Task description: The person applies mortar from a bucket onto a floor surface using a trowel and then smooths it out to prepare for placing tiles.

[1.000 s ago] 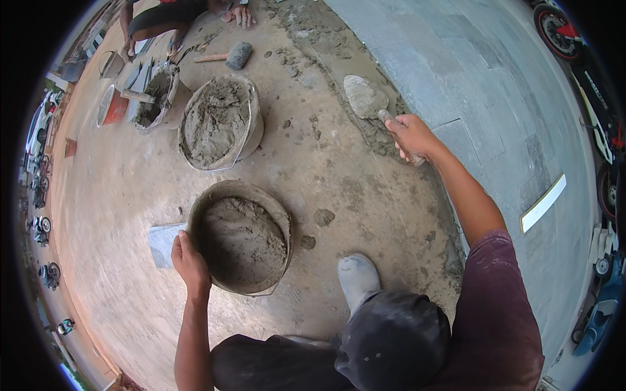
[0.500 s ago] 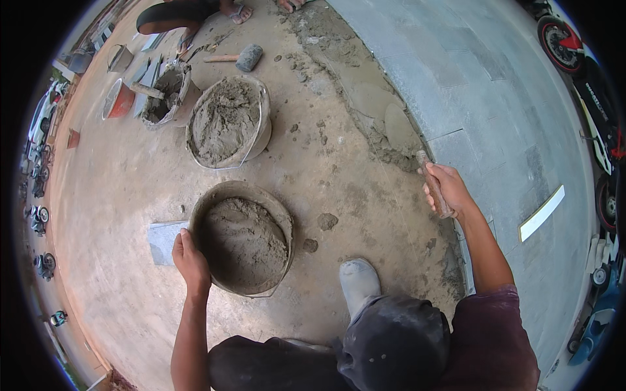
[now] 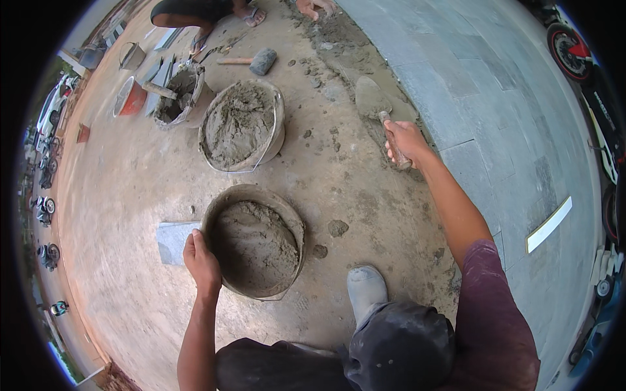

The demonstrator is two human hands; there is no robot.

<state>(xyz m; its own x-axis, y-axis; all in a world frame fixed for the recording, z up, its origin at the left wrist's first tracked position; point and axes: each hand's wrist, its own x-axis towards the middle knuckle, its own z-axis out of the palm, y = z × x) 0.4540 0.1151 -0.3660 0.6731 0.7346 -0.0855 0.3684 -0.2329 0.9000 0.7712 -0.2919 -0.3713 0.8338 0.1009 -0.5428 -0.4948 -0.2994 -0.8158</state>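
Note:
My right hand [image 3: 405,142] is wrapped round the wooden handle of a trowel [image 3: 372,98]. The trowel's mortar-smeared blade is over the strip of wet mortar [image 3: 399,88] that runs along the edge of the grey paving tiles [image 3: 473,91]. With my left hand [image 3: 201,262] I grip the left rim of a bucket [image 3: 301,242], thumb on top and fingers partly hidden behind the wall. Grey mortar [image 3: 255,244] lies in this bucket. Beside my left hand a loose grey tile [image 3: 171,242] rests on the ground, partly behind the bucket.
Ahead stand a second bucket [image 3: 277,140] heaped with mortar and a third bucket [image 3: 197,107]. A rubber mallet [image 3: 263,61] lies beyond them. Another person's hand [image 3: 316,8] touches the far end of the mortar strip. A white strip [image 3: 549,225] lies on the tiles; parked motorbikes [image 3: 567,49] stand at right.
My right hand has moved the trowel away from me and leftward over the mortar, and its blade now shows. My left hand stays on the bucket rim. The view has shifted slightly.

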